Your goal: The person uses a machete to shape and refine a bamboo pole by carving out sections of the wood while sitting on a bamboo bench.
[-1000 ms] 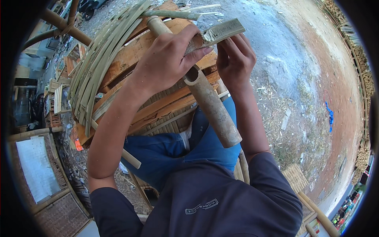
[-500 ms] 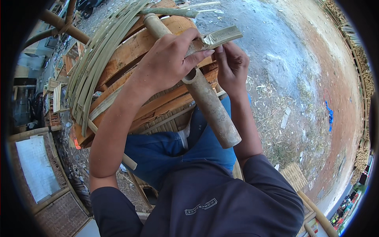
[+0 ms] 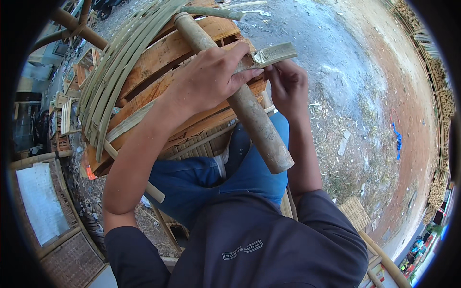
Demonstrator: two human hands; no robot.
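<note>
My left hand (image 3: 206,77) is closed round a short split bamboo piece (image 3: 276,54), its thumb lying along the near edge. The piece's pale inner side faces up and its far end points right. At the near edge of this piece, my right hand (image 3: 291,82) is pinched, fingers curled; whatever sits between the fingertips is hidden. Beneath the left hand lies a thick round bamboo tube (image 3: 264,134), slanting over my lap. More round bamboo (image 3: 196,32) shows beyond the hand, but the hand hides whether they join.
A slatted wooden bench (image 3: 158,62) stands in front of me. Long green bamboo strips (image 3: 113,77) are heaped over its left side. Another bamboo length (image 3: 213,12) lies at its far edge. Shavings litter the ground (image 3: 331,129) at right, with a blue scrap (image 3: 397,140) farther off.
Both hands and the split bamboo piece have shifted slightly down in the picture. The tube's hollow opening, seen below my left hand before, is now covered. The view has tilted a little.
</note>
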